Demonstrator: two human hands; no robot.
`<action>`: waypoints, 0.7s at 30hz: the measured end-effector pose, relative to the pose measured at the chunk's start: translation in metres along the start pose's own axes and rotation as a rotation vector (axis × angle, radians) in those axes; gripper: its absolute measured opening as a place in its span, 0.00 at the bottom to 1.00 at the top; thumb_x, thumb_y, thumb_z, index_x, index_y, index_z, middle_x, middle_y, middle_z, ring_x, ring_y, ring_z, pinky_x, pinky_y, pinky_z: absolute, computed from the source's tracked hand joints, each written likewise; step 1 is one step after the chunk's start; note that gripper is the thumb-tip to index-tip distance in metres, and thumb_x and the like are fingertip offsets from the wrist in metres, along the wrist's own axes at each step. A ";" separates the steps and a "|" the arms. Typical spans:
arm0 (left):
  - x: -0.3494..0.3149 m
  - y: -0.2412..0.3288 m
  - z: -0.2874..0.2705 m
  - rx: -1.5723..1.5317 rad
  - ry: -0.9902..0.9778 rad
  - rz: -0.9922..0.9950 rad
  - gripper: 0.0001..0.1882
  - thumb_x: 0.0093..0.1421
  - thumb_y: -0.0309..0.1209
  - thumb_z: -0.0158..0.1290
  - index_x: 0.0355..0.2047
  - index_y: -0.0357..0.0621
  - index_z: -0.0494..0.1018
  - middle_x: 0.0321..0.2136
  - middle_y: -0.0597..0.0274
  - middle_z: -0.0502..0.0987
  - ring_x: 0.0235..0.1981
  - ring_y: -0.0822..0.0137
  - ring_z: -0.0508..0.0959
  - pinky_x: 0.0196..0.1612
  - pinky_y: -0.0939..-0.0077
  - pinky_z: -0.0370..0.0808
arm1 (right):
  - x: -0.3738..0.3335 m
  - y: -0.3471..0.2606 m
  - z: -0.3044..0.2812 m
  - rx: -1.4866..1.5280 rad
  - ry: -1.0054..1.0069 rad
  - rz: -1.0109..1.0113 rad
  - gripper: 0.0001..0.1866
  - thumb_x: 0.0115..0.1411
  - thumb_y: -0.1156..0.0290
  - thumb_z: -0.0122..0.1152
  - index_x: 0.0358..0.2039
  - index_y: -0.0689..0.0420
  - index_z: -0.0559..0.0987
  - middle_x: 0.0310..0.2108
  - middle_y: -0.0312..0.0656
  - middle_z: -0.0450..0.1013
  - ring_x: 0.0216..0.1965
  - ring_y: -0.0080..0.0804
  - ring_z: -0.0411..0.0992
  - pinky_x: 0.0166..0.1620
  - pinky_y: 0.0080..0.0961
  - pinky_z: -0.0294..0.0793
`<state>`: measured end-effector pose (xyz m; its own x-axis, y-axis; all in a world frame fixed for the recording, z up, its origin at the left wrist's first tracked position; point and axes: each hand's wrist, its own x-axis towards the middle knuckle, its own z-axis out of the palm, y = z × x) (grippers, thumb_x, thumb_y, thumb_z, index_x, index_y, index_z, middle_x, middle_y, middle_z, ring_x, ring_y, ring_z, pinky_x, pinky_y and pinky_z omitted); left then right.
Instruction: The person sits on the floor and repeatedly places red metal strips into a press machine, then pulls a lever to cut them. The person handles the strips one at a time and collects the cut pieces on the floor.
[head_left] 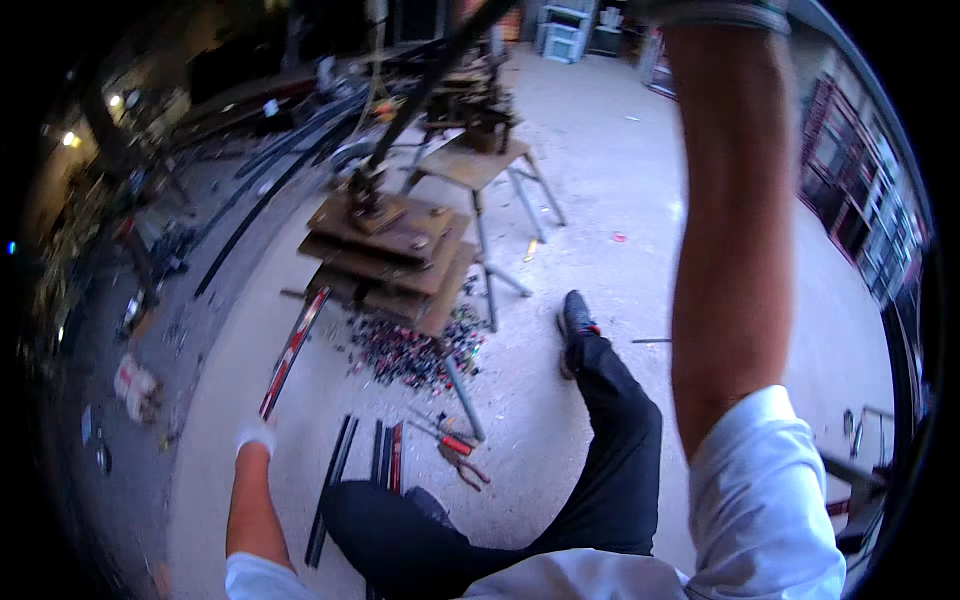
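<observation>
Left hand (257, 436), white-gloved, is clamped on our long red-and-black metal strip (292, 352), far end under the rusty stacked-plate press (385, 250). Right hand is above frame, apparently on the dark lever (425, 95); grip unseen. We judge: feeding stock; next, align, then pull.

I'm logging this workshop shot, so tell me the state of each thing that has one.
Left hand: gloved, gripping the long red-and-black bar.
Right hand: raised, out of frame.
Stacked rusty plates: piled unevenly on a stand.
Metal strips: lying flat on the floor.
Pliers: on the floor, handles apart.
</observation>
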<state>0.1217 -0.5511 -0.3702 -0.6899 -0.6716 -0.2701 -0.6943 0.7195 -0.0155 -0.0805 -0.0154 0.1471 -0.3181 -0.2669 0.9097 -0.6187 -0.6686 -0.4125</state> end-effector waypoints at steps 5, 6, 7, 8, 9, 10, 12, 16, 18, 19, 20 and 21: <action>-0.017 0.097 -0.057 0.086 0.172 0.505 0.29 0.65 0.40 0.52 0.61 0.35 0.66 0.61 0.34 0.67 0.64 0.42 0.65 0.66 0.57 0.63 | -0.021 0.003 -0.011 -0.167 0.173 0.008 0.12 0.67 0.57 0.49 0.26 0.45 0.69 0.20 0.29 0.62 0.21 0.26 0.61 0.31 0.23 0.66; -0.026 0.122 -0.084 -0.055 0.237 0.611 0.30 0.66 0.40 0.52 0.63 0.35 0.63 0.63 0.36 0.64 0.66 0.44 0.62 0.69 0.57 0.59 | -0.024 0.002 -0.012 -0.193 0.190 0.001 0.12 0.67 0.57 0.49 0.26 0.45 0.69 0.20 0.29 0.62 0.21 0.26 0.61 0.31 0.24 0.66; -0.040 0.152 -0.111 -0.189 0.289 0.726 0.32 0.67 0.40 0.51 0.65 0.34 0.60 0.65 0.38 0.61 0.68 0.45 0.59 0.71 0.58 0.54 | -0.027 0.004 -0.013 -0.217 0.202 -0.002 0.12 0.67 0.57 0.49 0.27 0.45 0.69 0.21 0.29 0.62 0.22 0.27 0.61 0.32 0.24 0.66; -0.054 0.190 -0.138 -0.491 0.309 0.734 0.35 0.68 0.44 0.50 0.69 0.35 0.57 0.68 0.40 0.58 0.70 0.46 0.56 0.73 0.59 0.49 | -0.032 0.004 -0.016 -0.250 0.212 0.003 0.12 0.67 0.57 0.48 0.27 0.45 0.70 0.21 0.30 0.63 0.22 0.27 0.61 0.32 0.24 0.66; -0.072 0.215 -0.175 -0.679 0.427 0.810 0.26 0.71 0.36 0.45 0.65 0.36 0.61 0.64 0.43 0.64 0.67 0.53 0.62 0.70 0.54 0.56 | -0.037 0.013 -0.017 -0.233 0.237 -0.007 0.12 0.67 0.56 0.48 0.27 0.45 0.70 0.22 0.30 0.63 0.23 0.27 0.62 0.33 0.24 0.66; -0.108 0.244 -0.215 -0.822 0.453 0.907 0.27 0.71 0.38 0.46 0.66 0.37 0.61 0.65 0.43 0.63 0.68 0.55 0.61 0.71 0.54 0.54 | -0.039 0.016 -0.017 -0.247 0.244 -0.005 0.12 0.68 0.56 0.48 0.28 0.46 0.70 0.22 0.30 0.63 0.23 0.27 0.62 0.33 0.25 0.66; -0.174 0.301 -0.285 -1.051 0.507 1.132 0.28 0.71 0.39 0.48 0.66 0.38 0.60 0.64 0.43 0.63 0.67 0.56 0.60 0.70 0.54 0.53 | -0.047 0.015 -0.022 -0.279 0.267 -0.002 0.12 0.68 0.56 0.48 0.28 0.46 0.70 0.23 0.30 0.63 0.24 0.27 0.62 0.34 0.25 0.66; -0.278 0.398 -0.346 -1.264 0.655 1.623 0.28 0.71 0.41 0.47 0.65 0.38 0.61 0.59 0.43 0.66 0.62 0.57 0.64 0.64 0.56 0.58 | -0.066 0.011 -0.031 -0.359 0.312 0.011 0.13 0.68 0.55 0.47 0.30 0.46 0.70 0.25 0.31 0.64 0.26 0.28 0.63 0.36 0.26 0.66; -0.311 0.435 -0.354 -1.285 0.672 1.789 0.27 0.71 0.41 0.46 0.64 0.38 0.62 0.57 0.44 0.67 0.59 0.57 0.66 0.61 0.56 0.60 | -0.076 0.013 -0.034 -0.387 0.335 0.018 0.13 0.68 0.54 0.47 0.30 0.46 0.71 0.25 0.32 0.65 0.27 0.28 0.63 0.37 0.26 0.66; -0.323 0.444 -0.362 -1.254 0.697 1.850 0.27 0.71 0.41 0.46 0.64 0.38 0.62 0.56 0.44 0.68 0.58 0.57 0.67 0.59 0.57 0.61 | -0.073 0.016 -0.030 -0.365 0.344 -0.004 0.13 0.68 0.54 0.46 0.31 0.46 0.71 0.26 0.32 0.65 0.28 0.28 0.63 0.38 0.26 0.66; -0.330 0.449 -0.369 -1.216 0.722 1.883 0.27 0.71 0.42 0.46 0.64 0.38 0.62 0.54 0.44 0.68 0.56 0.57 0.68 0.58 0.57 0.62 | -0.070 0.019 -0.026 -0.348 0.352 -0.026 0.13 0.68 0.54 0.46 0.31 0.46 0.71 0.26 0.32 0.65 0.28 0.29 0.64 0.38 0.27 0.66; -0.346 0.473 -0.356 -1.280 0.664 1.941 0.27 0.71 0.42 0.46 0.63 0.38 0.62 0.53 0.44 0.69 0.55 0.57 0.69 0.56 0.57 0.63 | -0.087 0.009 -0.041 -0.400 0.373 0.009 0.13 0.68 0.54 0.46 0.31 0.46 0.71 0.27 0.32 0.65 0.29 0.29 0.64 0.39 0.27 0.66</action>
<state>-0.0406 -0.0411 0.0590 -0.2031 0.2101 0.9563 0.9781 0.0894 0.1881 -0.0880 0.0299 0.0621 -0.5125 0.0413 0.8577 -0.8168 -0.3314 -0.4722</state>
